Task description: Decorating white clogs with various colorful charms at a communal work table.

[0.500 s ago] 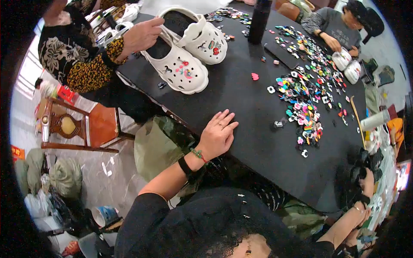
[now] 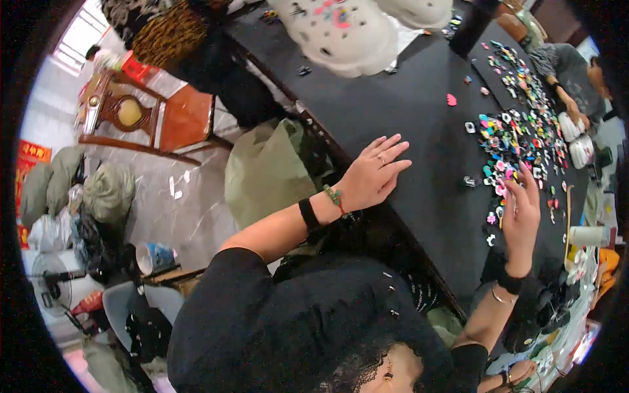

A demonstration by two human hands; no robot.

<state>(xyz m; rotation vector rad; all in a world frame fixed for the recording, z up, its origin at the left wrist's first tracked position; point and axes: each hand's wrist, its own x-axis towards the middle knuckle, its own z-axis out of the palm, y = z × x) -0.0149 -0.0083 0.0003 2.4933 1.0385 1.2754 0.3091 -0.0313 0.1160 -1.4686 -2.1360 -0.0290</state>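
My left hand point(image 2: 373, 173) reaches over the near edge of the black table with its fingers stretched out, holding nothing. Over the near part of a pile of small colourful shoe charms point(image 2: 514, 141), my right hand point(image 2: 522, 226) is raised with fingers apart, and nothing shows in it. Whether its fingertips touch the charms I cannot tell. At the top of the view is a white clog point(image 2: 344, 42) with charms on its front, beside a second white clog point(image 2: 422, 12); both are cut off by the picture's edge.
A dark upright cylinder point(image 2: 473, 29) stands at the far side. Across the table, a co-worker's hand point(image 2: 573, 111) is at another white clog point(image 2: 581, 150). Left are a wooden chair point(image 2: 187, 118) and a green bag point(image 2: 268, 173). Another person's hand point(image 2: 522, 371) shows lower right.
My right hand has come from the dark items at lower right up to the charm pile. My view has shifted; the clogs now look larger and sit at the top edge. My left hand stays open.
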